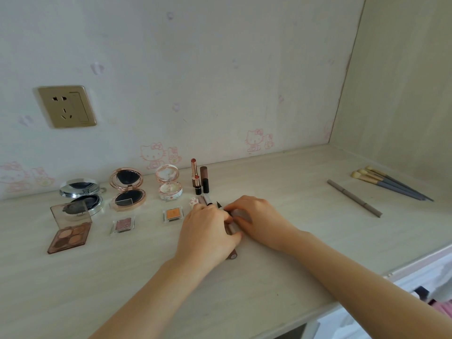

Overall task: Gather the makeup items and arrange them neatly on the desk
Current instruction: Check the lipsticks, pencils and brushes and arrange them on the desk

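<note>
**Two hands meet over a cluster of slim makeup sticks at mid-bench**

Two bare forearms reach in from the lower edge and converge at the middle of the pale bench [281, 182]. The left hand [208, 236] lies palm down, its fingers [215, 212] curled over a bundle of thin pens [208, 199] and a brown tube [231, 254] whose end pokes out below the palm. The right hand [254, 216] comes in from the other side, wrist low on the bench, its fingers bent and pinching the same bundle near a dark pointed liner tip [219, 205]; the fingertips of both hands touch.

Just behind the hands stand two open lipsticks [195, 177] and a dark tube [205, 179]. To the left sit three open compacts [127, 189] in a row, with two small single eyeshadow pans [172, 214] and a four-shade palette [71, 234] in front of them.

Well apart on the right lie a grey pencil [354, 198] and, near the side wall, a bunch of brushes [391, 184]. A wall socket [66, 106] is set above the compacts.
</note>
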Action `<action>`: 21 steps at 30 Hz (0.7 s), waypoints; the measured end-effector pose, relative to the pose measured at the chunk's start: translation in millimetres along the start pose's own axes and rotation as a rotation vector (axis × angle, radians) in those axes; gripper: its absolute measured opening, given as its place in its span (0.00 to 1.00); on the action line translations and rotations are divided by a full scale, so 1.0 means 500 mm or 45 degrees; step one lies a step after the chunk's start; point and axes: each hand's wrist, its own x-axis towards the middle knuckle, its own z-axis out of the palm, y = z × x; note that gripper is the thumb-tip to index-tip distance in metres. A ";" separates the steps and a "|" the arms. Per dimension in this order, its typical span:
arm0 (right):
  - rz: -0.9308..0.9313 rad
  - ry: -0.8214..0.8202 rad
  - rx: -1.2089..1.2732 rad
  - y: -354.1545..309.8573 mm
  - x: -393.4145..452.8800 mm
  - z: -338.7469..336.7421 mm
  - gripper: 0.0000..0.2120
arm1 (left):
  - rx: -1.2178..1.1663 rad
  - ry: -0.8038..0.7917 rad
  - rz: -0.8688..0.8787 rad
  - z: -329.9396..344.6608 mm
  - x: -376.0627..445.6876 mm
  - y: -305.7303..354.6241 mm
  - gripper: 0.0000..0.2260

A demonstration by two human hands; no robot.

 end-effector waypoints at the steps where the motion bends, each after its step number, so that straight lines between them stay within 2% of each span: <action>1: -0.004 0.002 0.001 0.000 0.001 0.001 0.13 | 0.003 0.004 0.006 0.000 0.000 -0.002 0.11; 11: 0.051 -0.006 -0.043 0.014 -0.015 -0.006 0.17 | -0.027 0.020 0.007 0.001 0.002 -0.004 0.15; 16: 0.117 0.014 -0.099 0.040 -0.044 -0.041 0.17 | -0.142 0.055 0.127 -0.003 0.013 0.012 0.14; 21: 0.206 0.026 -0.234 0.081 -0.092 -0.102 0.16 | -0.162 -0.025 0.198 0.012 0.046 0.048 0.13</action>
